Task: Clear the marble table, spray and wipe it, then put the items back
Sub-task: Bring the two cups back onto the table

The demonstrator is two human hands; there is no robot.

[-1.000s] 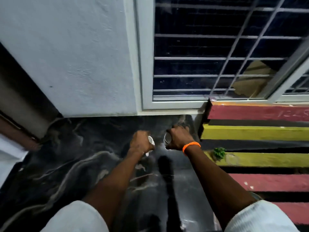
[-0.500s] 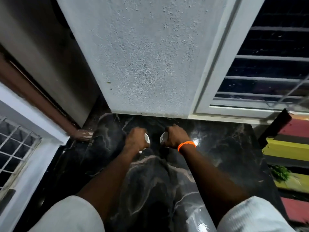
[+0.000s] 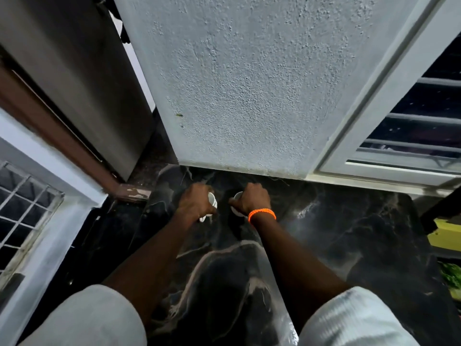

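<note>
The black marble table (image 3: 349, 236) with pale veins fills the lower middle of the head view. My left hand (image 3: 195, 202) is closed around a small white cup (image 3: 211, 199) near the table's far edge. My right hand (image 3: 253, 198), with an orange band on its wrist, grips a second small white cup (image 3: 237, 196) just to the right of the first. Both cups sit low over the marble, close to the wall, and I cannot tell whether they touch it. My fingers hide most of each cup.
A rough white wall (image 3: 249, 83) rises right behind the table. A barred window (image 3: 419, 126) is at the right, a grilled window (image 3: 22, 211) at the left, and a brown ledge (image 3: 119, 188) at the back left. A yellow step (image 3: 446, 233) and green leaves (image 3: 452, 273) show at the right edge.
The view has swung left, so the coloured steps have slid to the right edge. Both hands with their cups have shifted left along the table's back edge, close to the wall.
</note>
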